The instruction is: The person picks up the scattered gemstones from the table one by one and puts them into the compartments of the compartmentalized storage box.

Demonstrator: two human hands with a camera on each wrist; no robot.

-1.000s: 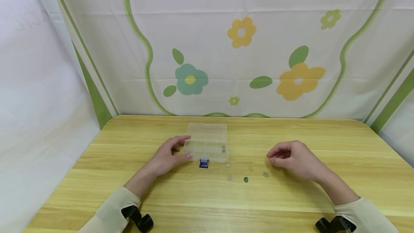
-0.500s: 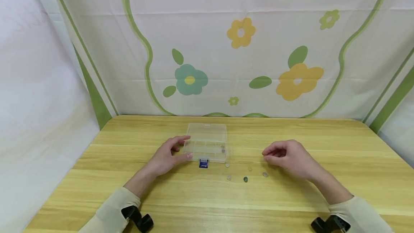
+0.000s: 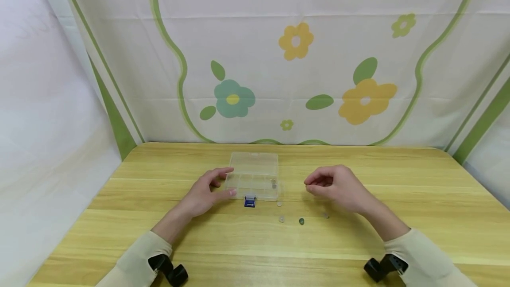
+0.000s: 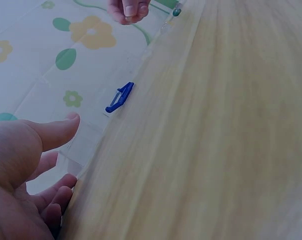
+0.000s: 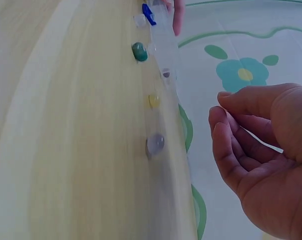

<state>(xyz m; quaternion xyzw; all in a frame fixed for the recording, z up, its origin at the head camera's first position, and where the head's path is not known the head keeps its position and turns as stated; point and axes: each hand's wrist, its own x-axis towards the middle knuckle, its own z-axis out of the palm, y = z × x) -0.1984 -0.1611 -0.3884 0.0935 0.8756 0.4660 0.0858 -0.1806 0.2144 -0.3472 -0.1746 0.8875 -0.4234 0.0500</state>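
Note:
A clear plastic compartment box (image 3: 252,193) lies with its lid raised back and its blue latch (image 3: 249,201) facing the person. My left hand (image 3: 203,195) rests relaxed at its left side, thumb and index finger apart along the edge. To the right of the box, my right hand (image 3: 338,188) hovers above the table, thumb and index fingertips pinched together. A tiny pale stone shows between those fingertips in the left wrist view, mostly hidden. Small dark stones (image 3: 274,184) sit in the box's right-hand compartments.
On the wooden table (image 3: 255,251) lie a green polished stone (image 5: 139,51), a yellow one (image 5: 154,100), a greyish clear one (image 5: 155,143) and pale ones (image 3: 281,219) near the box's front right corner. Behind the table hangs a flower-printed cloth (image 3: 247,48).
My right hand has moved left toward the box and slightly up, its fingertips still pinched. My left hand stays beside the box.

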